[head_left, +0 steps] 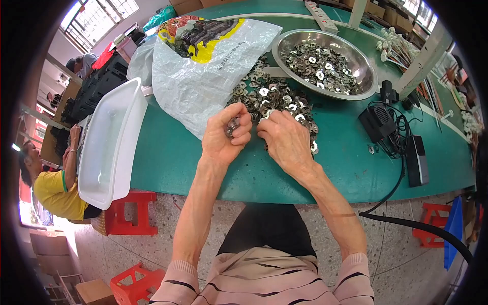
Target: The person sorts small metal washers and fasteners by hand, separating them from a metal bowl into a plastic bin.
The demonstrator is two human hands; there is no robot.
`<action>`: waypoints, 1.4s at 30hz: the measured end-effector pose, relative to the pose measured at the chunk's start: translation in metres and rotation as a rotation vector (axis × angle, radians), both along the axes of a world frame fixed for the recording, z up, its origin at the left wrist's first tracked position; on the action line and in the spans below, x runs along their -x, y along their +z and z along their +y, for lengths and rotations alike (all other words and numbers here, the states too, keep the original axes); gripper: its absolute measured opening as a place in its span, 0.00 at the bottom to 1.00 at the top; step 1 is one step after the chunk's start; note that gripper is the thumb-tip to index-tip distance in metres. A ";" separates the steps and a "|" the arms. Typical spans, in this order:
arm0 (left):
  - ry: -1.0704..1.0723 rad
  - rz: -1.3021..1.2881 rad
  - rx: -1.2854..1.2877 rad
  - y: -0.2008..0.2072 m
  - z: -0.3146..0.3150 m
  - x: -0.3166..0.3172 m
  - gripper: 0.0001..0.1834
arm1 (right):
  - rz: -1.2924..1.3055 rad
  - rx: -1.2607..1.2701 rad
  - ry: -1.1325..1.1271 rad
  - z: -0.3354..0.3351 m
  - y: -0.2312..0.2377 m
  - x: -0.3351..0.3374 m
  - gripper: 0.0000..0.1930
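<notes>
My left hand is turned palm up, its fingers curled round several small round metal pieces. Beside it, my right hand reaches down at the near edge of a loose pile of metal pieces, thumb and fingertips pinched together. What those fingertips hold, if anything, is hidden. The pile lies on the green tabletop, mixed dull grey and shiny. Behind it on the right, a wide steel bowl holds many more such pieces. A white woven sack lies just past my left hand.
A white plastic tub stands at the table's left edge. To the right lie a black device, tangled cable and a black box. A thick black hose hangs off the near edge. Red stools stand below. A person in yellow sits left.
</notes>
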State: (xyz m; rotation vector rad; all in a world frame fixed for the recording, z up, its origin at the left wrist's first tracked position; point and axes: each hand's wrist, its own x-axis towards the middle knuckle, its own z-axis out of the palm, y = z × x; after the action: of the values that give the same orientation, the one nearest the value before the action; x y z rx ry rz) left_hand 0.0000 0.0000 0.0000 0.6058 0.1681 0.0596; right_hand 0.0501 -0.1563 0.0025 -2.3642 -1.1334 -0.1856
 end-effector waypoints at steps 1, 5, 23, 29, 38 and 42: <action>-0.026 -0.011 -0.029 0.000 0.000 0.001 0.09 | 0.034 -0.103 0.007 -0.002 -0.001 -0.002 0.07; -0.021 0.029 -0.203 0.006 -0.007 0.000 0.06 | 0.658 -0.600 0.072 -0.005 0.001 -0.014 0.06; 0.038 0.055 -0.594 0.010 -0.027 0.003 0.09 | 0.908 -0.784 0.060 -0.011 0.009 -0.011 0.05; -0.032 0.079 -0.440 0.007 -0.017 0.002 0.07 | 1.003 -0.797 0.068 -0.014 0.011 -0.012 0.08; -0.172 0.097 -0.084 0.003 -0.006 0.000 0.10 | 0.265 -0.113 0.196 -0.022 0.010 -0.008 0.09; -0.191 0.098 -0.022 0.000 -0.005 0.000 0.10 | 0.227 -0.064 0.124 -0.021 0.013 -0.007 0.07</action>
State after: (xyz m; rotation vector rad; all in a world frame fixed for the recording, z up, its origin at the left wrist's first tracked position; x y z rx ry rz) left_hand 0.0003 -0.0047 0.0002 0.6443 0.2044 -0.1532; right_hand 0.0572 -0.1776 0.0157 -2.1864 -1.1408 0.0868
